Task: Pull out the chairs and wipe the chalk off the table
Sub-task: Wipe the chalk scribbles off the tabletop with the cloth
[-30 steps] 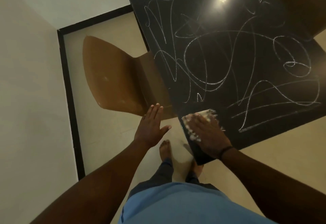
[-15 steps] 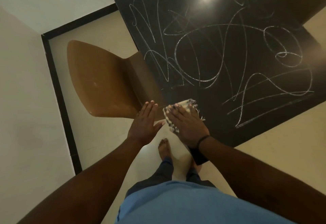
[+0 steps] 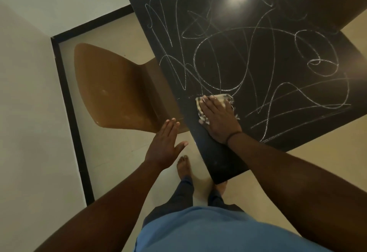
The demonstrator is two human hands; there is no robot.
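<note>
Cloth farther up table now

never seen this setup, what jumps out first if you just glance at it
White chalk scribbles loop all over the black table, which fills the upper right. At its near corner the right hand presses a cloth flat on the surface. A brown chair sits at the table's left edge, the left hand hovering open beside it.

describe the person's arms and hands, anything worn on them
Both forearms are bare, with no sleeves in view. The right hand has a thin dark band around its wrist. The left hand wears no ring, glove or watch that can be seen, and its wrist is bare. No markings show on either arm.
</note>
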